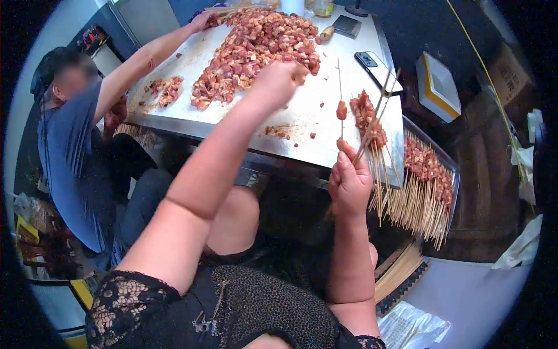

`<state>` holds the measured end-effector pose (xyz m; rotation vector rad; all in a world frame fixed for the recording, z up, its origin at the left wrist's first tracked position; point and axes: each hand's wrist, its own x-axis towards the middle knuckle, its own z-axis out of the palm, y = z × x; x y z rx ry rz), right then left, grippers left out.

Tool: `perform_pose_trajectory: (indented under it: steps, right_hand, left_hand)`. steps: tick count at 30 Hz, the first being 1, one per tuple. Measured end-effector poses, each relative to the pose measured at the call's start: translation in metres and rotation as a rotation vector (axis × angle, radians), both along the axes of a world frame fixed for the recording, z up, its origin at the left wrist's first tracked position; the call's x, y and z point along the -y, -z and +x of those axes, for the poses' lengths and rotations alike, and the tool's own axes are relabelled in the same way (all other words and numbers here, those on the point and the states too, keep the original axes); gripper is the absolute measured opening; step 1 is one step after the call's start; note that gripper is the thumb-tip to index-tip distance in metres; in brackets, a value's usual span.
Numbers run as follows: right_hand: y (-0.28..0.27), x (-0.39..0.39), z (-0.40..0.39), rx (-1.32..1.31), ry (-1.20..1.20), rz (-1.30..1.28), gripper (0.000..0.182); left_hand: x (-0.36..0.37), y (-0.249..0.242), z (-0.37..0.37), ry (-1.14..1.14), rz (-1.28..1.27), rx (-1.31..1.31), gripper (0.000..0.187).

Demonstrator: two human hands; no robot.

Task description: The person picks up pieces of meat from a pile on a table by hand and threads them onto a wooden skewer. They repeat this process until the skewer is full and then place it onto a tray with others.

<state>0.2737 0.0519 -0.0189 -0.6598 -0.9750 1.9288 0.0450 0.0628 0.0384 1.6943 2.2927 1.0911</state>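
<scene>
My right hand point(350, 180) is closed around several bamboo skewers. One skewer point(340, 81) stands upright from the fist with a piece of meat point(342, 109) threaded partway down, and the other sticks point(381, 110) lean to the right. My left hand point(282, 81) is curled at the near right edge of a big pile of raw cut meat point(261, 43); its fingertips are blurred, and what they hold does not show. Beside my right hand, finished meat skewers point(366, 116) lie on the white table point(319, 139), sticks hanging over the edge.
A tray of loaded skewers point(430, 171) sits right of the table. A phone point(378, 72), a wooden-handled tool point(328, 33) and a small meat heap point(168, 91) lie on top. At left, a person in blue point(78, 151) reaches to the pile. Bare sticks point(401, 273) lie low right.
</scene>
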Motion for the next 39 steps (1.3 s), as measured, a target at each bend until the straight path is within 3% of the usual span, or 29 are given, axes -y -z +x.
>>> perform_pose_trajectory:
  steps: [2, 5, 8, 12, 22, 28, 30, 31, 33, 36, 37, 38, 39]
  right_hand:
    - [0.001, 0.000, 0.002, 0.018, -0.028, 0.004, 0.025]
    - [0.004, -0.003, 0.008, 0.024, -0.024, 0.031, 0.025]
    - [0.004, -0.004, 0.013, 0.027, -0.009, 0.044, 0.024]
    - [-0.001, -0.004, 0.022, 0.045, 0.016, 0.044, 0.024]
    - [0.005, -0.005, 0.022, 0.003, -0.009, 0.068, 0.024]
    - [0.013, -0.001, 0.020, 0.025, -0.016, 0.074, 0.024]
    - [0.017, 0.001, 0.021, 0.049, -0.025, 0.077, 0.024]
    - [0.018, 0.002, 0.022, 0.075, -0.032, 0.079, 0.024]
    - [0.020, 0.005, 0.025, 0.087, -0.030, 0.076, 0.025]
    - [0.023, 0.006, 0.031, 0.109, -0.045, 0.093, 0.025]
    - [0.024, 0.007, 0.032, 0.117, -0.059, 0.105, 0.025]
    - [0.023, 0.007, 0.034, 0.110, -0.054, 0.104, 0.025]
    - [0.019, 0.008, 0.037, 0.105, -0.064, 0.101, 0.025]
  left_hand:
    - [-0.024, -0.004, -0.026, -0.120, -0.183, -0.165, 0.026]
    - [-0.048, 0.003, -0.033, -0.124, -0.297, -0.321, 0.029]
    - [-0.068, 0.039, -0.045, -0.136, -0.236, -0.500, 0.037]
    - [-0.066, 0.038, -0.050, -0.160, -0.374, -0.392, 0.032]
    - [-0.005, 0.053, -0.005, -0.077, -0.200, -0.376, 0.026]
    - [0.021, 0.062, 0.001, -0.058, -0.312, -0.424, 0.032]
    - [0.028, 0.062, 0.004, 0.087, -0.100, -0.319, 0.031]
    - [0.030, 0.058, 0.005, 0.088, -0.100, -0.322, 0.031]
    - [0.037, 0.044, 0.008, 0.123, -0.312, -0.069, 0.027]
    - [0.042, 0.014, 0.012, 0.141, -0.330, 0.086, 0.018]
    - [0.038, 0.013, 0.004, 0.199, -0.214, 0.208, 0.018]
    - [0.033, 0.008, -0.001, 0.131, -0.200, 0.238, 0.018]
    - [0.028, 0.000, -0.002, 0.079, -0.216, 0.091, 0.019]
